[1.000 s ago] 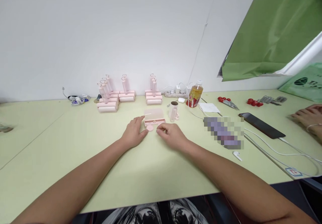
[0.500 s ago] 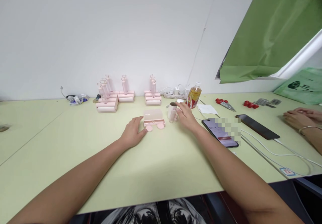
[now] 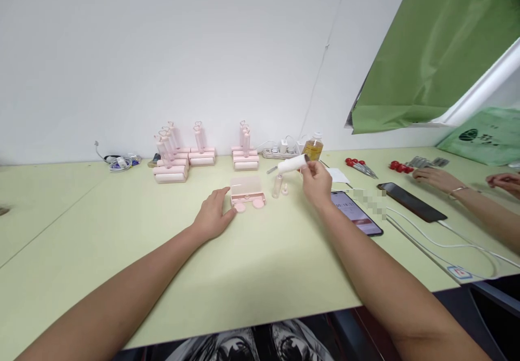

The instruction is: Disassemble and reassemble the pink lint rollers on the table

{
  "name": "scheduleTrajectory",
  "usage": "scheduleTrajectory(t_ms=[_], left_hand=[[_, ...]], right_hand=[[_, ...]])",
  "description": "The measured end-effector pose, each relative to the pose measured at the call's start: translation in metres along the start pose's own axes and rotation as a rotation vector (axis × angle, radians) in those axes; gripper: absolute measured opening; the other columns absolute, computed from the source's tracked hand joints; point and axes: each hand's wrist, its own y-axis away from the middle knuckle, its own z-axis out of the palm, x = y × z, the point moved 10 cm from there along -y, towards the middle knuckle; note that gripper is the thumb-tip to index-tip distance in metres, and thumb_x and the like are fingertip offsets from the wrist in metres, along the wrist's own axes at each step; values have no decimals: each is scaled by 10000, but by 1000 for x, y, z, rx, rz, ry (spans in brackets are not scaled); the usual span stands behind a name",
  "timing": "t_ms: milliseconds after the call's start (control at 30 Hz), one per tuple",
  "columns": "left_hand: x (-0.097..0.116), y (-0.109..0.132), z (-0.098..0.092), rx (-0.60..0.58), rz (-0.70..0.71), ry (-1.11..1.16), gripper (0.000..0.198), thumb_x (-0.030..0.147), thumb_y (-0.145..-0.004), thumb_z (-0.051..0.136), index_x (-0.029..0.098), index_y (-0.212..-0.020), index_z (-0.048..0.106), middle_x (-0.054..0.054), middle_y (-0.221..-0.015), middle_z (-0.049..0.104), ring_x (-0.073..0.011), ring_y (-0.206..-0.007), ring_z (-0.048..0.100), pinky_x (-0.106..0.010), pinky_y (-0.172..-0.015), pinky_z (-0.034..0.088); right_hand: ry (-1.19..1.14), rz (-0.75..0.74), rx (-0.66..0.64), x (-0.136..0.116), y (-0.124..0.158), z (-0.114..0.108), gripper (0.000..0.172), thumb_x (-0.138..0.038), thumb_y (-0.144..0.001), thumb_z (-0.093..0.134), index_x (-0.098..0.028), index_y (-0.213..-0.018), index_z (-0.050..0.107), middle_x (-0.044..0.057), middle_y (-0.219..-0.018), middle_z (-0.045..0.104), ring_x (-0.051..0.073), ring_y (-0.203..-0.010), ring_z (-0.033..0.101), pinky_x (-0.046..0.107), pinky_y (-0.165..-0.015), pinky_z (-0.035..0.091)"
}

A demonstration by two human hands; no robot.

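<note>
Clock set on: the open pink case (image 3: 247, 198), twelve toward the wall.
Wall side: pink sets stand at twelve (image 3: 246, 163), between ten and eleven (image 3: 202, 158), and near ten (image 3: 170, 175); coiled cable (image 3: 121, 163) beyond the last.
Clutter, two to three: juice bottle (image 3: 313, 147), paper sheet (image 3: 338, 176), red-ended tools (image 3: 361, 167).
Phones, three o'clock: lit phone (image 3: 358, 217), its near edge covered by the right forearm; dark phone (image 3: 412, 202) farther out, cable attached.
Neighbour: co-worker's hand (image 3: 433, 178) beside a second red-ended bunch (image 3: 400, 166).
White roll (image 3: 290, 164): two o'clock, lifted and tilted above the table (image 3: 182, 296); smooth cylinder, dark open end toward the palm, partly blocking my view of the bottle.
Right hand (image 3: 317, 183): thumb and fingers pinch the roll by its dark end.
Left hand (image 3: 213, 214): eight o'clock, fingers loosely spread at the case's edge, gripping nothing; contact too fine to judge.
Small tube (image 3: 277, 186): clear, upright, between two and three; little pink piece (image 3: 285, 190) just beside.
Round discs: flat, pink, one (image 3: 240, 208) by the left thumb, another (image 3: 258, 203) at the case's front.
Case: see-through lid raised; shallow pink tray, contents too small to tell.
Bottle: amber liquid inside, white cap.
</note>
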Motion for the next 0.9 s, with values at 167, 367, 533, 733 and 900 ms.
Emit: scheduleTrajectory(t_ms=[167, 367, 533, 733, 900], left_hand=[[18, 3, -20, 176, 96, -93, 533, 390, -900, 492, 167, -1373, 396, -157, -1330, 518, -316, -1224, 483, -503, -1003, 388], [64, 29, -38, 315, 351, -66, 686, 469, -878, 543, 172, -1443, 292, -178, -1347, 508, -320, -1261, 457, -490, -1039, 357], [78, 41, -42, 223, 440, 159, 555, 452, -840, 552, 203, -1323, 438, -139, -1236, 599, -288, -1162, 553, -455, -984, 432], [74, 35, -40, 164, 459, 192, 361, 462, -773, 614, 209, -1030, 605, -49, -869, 691, -193, -790, 650, -322, -728, 521], [68, 30, -34, 124, 459, 217, 365, 439, -768, 627, 201, -1044, 609, -37, -871, 695, -179, -780, 647, -293, -719, 513]], right_hand=[[-568, -20, 82, -30, 6, -17, 299, -490, -821, 604, -203, -854, 526, -18, -704, 613, 128, -586, 588, 270, -593, 497], [-723, 210, -709, -79, 101, 70, 394, -586, -839, 565, -202, -779, 500, -6, -621, 637, 120, -480, 569, 241, -465, 458], [-471, 75, -1053, -95, 155, 98, 346, -497, -942, 423, -197, -822, 547, -1, -700, 636, 110, -497, 537, 240, -482, 421], [137, -322, -895, -81, 128, 93, 216, -242, -905, 489, -177, -1060, 624, 93, -1026, 688, 216, -893, 619, 326, -758, 441], [335, -381, -975, -69, 136, 101, 228, -208, -869, 525, -156, -1062, 635, 119, -1078, 679, 250, -954, 617, 332, -777, 429]])
